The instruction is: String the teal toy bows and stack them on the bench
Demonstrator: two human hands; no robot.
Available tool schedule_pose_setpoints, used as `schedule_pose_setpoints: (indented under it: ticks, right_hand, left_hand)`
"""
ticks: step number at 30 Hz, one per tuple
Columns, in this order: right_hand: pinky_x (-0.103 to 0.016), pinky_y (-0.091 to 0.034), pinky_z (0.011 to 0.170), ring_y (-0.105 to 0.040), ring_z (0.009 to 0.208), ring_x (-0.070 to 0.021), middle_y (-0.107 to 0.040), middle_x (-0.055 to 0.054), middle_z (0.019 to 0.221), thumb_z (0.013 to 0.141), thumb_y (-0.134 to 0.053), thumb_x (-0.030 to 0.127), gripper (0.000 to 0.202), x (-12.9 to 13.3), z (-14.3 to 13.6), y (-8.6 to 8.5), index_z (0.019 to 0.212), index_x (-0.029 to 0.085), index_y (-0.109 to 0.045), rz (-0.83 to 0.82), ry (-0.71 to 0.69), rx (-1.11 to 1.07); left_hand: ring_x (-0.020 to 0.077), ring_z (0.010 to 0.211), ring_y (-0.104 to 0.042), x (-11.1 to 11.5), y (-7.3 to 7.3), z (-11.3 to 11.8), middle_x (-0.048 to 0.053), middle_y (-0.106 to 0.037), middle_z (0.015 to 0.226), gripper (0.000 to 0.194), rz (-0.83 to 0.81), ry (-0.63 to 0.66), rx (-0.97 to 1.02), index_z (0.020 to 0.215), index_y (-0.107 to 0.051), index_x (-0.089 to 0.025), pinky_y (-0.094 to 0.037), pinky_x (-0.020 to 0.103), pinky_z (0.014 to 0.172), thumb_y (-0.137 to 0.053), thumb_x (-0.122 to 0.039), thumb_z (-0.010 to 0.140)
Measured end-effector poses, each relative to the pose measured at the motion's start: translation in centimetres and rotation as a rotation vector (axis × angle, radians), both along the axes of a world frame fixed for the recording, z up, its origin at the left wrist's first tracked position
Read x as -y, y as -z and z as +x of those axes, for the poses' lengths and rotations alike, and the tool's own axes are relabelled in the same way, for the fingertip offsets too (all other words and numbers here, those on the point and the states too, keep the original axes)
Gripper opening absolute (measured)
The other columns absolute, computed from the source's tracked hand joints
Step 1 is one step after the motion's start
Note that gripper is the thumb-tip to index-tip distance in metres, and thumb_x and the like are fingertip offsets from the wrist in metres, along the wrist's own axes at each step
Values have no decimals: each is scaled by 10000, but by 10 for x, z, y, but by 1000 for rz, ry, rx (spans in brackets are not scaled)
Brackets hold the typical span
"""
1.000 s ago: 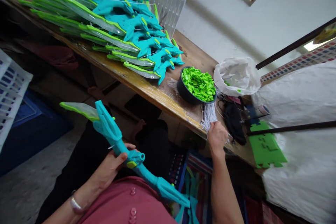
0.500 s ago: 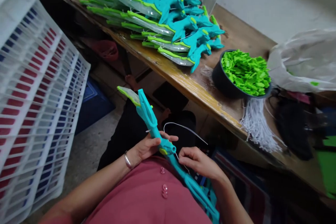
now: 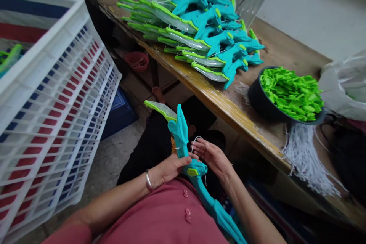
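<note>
My left hand [image 3: 168, 167] is closed around the middle of a teal plastic toy bow [image 3: 182, 129], beside its yellow-green button. The bow slants across my lap; its upper end carries a clear limb edged in green, and its lower end runs past my shirt. My right hand [image 3: 213, 156] is just right of the bow, with its fingers stretched out toward the cord. A thin white cord [image 3: 195, 140] loops up between the bow and those fingertips. Another short bit of cord dangles under the bow's round socket.
Similar toy bows [image 3: 211, 19] are stacked on the wooden table [image 3: 183, 76]. A dark bowl [image 3: 267, 105] of green plastic pieces stands near its edge, with a bundle of white cords [image 3: 310, 160] hanging beside it. A white plastic crate [image 3: 65, 95] stands at left, a plastic bag [image 3: 345, 87] at right.
My right hand has moved up along the bow, and its curled fingers have straightened. The cord's long free arc has shrunk to a small loop. My left hand keeps hold of the toy bow.
</note>
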State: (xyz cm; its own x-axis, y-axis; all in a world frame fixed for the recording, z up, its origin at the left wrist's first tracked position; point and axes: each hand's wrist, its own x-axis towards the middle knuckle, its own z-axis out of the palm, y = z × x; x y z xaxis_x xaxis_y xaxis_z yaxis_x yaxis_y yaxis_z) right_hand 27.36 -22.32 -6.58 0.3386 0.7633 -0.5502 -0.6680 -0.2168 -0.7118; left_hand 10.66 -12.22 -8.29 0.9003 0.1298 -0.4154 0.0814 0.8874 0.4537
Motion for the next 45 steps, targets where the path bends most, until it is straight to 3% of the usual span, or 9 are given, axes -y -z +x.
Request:
schedule_pose_setpoints:
  ticks: [7, 12, 19, 25, 30, 33, 40, 43, 45]
  right_hand:
    - [-289, -593, 713, -635, 711, -126, -643, 31, 748, 722, -914, 409, 413, -14, 26, -41, 1026, 187, -745, 161, 380, 160]
    - [-238, -558, 634, -578, 695, -104, -565, 47, 725, 698, -929, 406, 402, -8, 45, -78, 978, 193, -734, 287, 664, 329]
    - [-192, -434, 491, -484, 612, -72, -594, 28, 768, 638, -940, 365, 395, 5, 64, -124, 945, 200, -754, 409, 851, 420]
    - [-155, -295, 444, -413, 535, -49, -570, 43, 688, 657, -934, 321, 368, 27, 55, -159, 978, 240, -773, 456, 830, 561]
    - [-164, -288, 467, -410, 512, -48, -510, 45, 605, 764, -878, 335, 191, 63, 47, -185, 848, 213, -757, 494, 835, 800]
    - [-167, -293, 481, -406, 519, -47, -450, 52, 591, 842, -819, 324, 174, 83, 45, -191, 804, 189, -716, 480, 808, 919]
    - [-153, -301, 397, -424, 467, -48, -460, 50, 650, 877, -786, 379, 312, 99, 40, -175, 736, 190, -583, 439, 773, 734]
    - [-151, -340, 376, -474, 479, -63, -526, 34, 703, 818, -837, 383, 261, 101, 41, -162, 825, 208, -643, 408, 777, 641]
    - [-157, -371, 383, -502, 484, -74, -557, 24, 694, 770, -874, 388, 278, 105, 44, -152, 913, 215, -708, 366, 777, 627]
  left_hand:
    - [275, 900, -758, 7, -9, -13, 165, -792, 1038, 448, 50, 111, -16, 983, -795, -134, -590, 369, 836, -945, -349, 620]
    - [255, 846, -739, -13, -26, -22, 134, -783, 998, 389, 177, 82, 41, 973, -800, -155, -584, 327, 758, -905, -379, 673]
    - [218, 829, -681, -27, -18, -28, 96, -747, 991, 374, 256, 71, 97, 1009, -771, -179, -550, 310, 723, -867, -421, 740]
    - [196, 838, -668, -9, -26, 0, 33, -704, 1024, 249, 193, 34, 266, 918, -700, -244, -549, 324, 734, -842, -401, 787]
    - [264, 1078, -668, -21, -65, 30, 45, -681, 1031, 225, 331, -48, 425, 920, -666, -231, -544, 410, 943, -795, -395, 837]
    - [236, 981, -672, -58, -103, 38, 52, -682, 966, 194, 561, -138, 456, 916, -656, -214, -579, 357, 844, -784, -338, 840]
    - [216, 791, -662, -148, -201, 7, 19, -728, 894, 255, 1131, -230, 168, 958, -649, -205, -553, 259, 656, -773, -349, 788]
    - [211, 677, -649, -157, -213, 0, 11, -722, 798, 295, 1388, -158, -34, 922, -672, -211, -519, 247, 575, -790, -406, 734]
    - [198, 630, -623, -151, -202, 4, -1, -667, 702, 244, 1568, 17, -74, 818, -660, -205, -489, 239, 557, -758, -415, 741]
